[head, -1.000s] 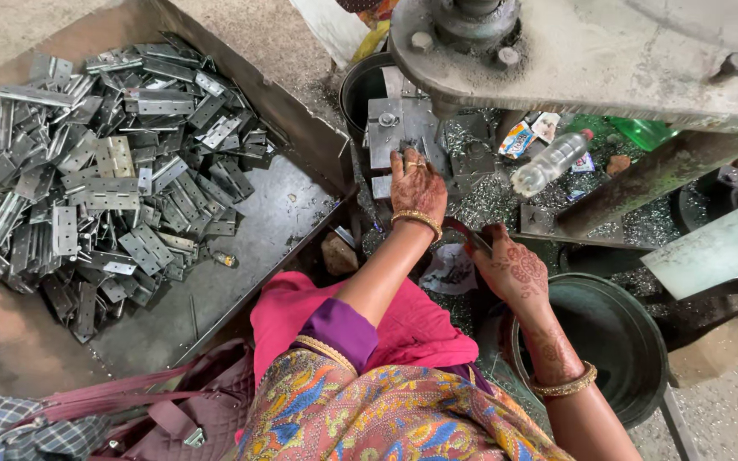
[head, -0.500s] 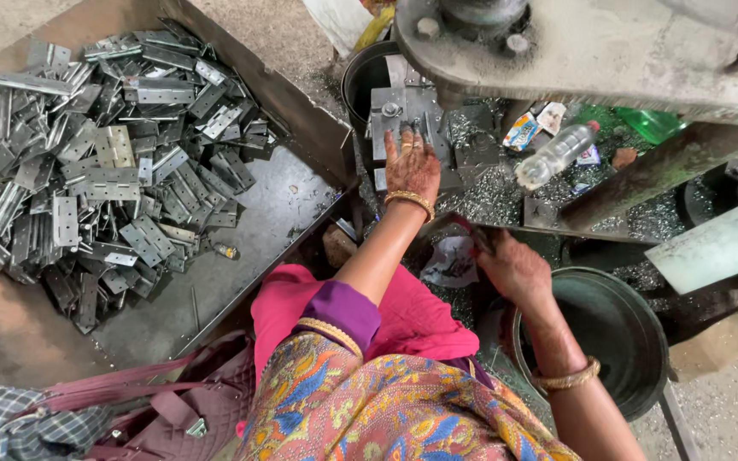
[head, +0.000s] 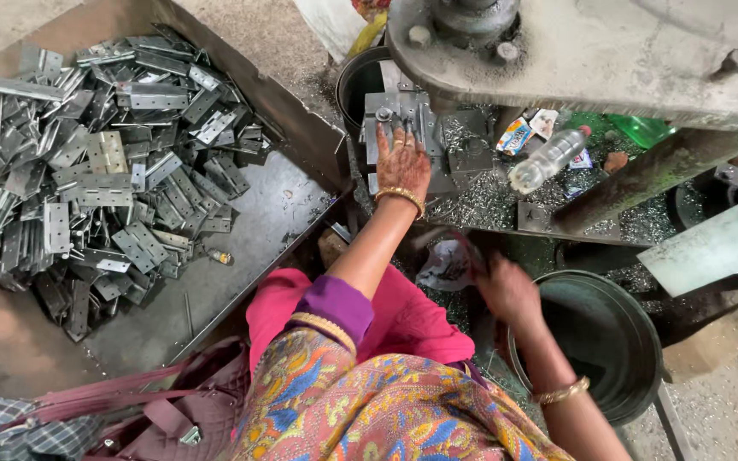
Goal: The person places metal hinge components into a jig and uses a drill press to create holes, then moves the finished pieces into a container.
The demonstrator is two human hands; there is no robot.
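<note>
While the left hand (head: 403, 162) presses the metal fixture (head: 399, 111), hinges (head: 87, 179) lie nearby.

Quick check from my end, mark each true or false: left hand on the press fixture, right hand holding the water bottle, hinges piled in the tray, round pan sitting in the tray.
1. The left hand rests on the metal fixture under the press. True.
2. The right hand holds the water bottle. False: the bottle lies apart on the bench; the hand is low, beside the round pan.
3. Metal hinges lie piled in the tray. True.
4. The round pan sits in the tray. False: it is on the person's right.
</note>
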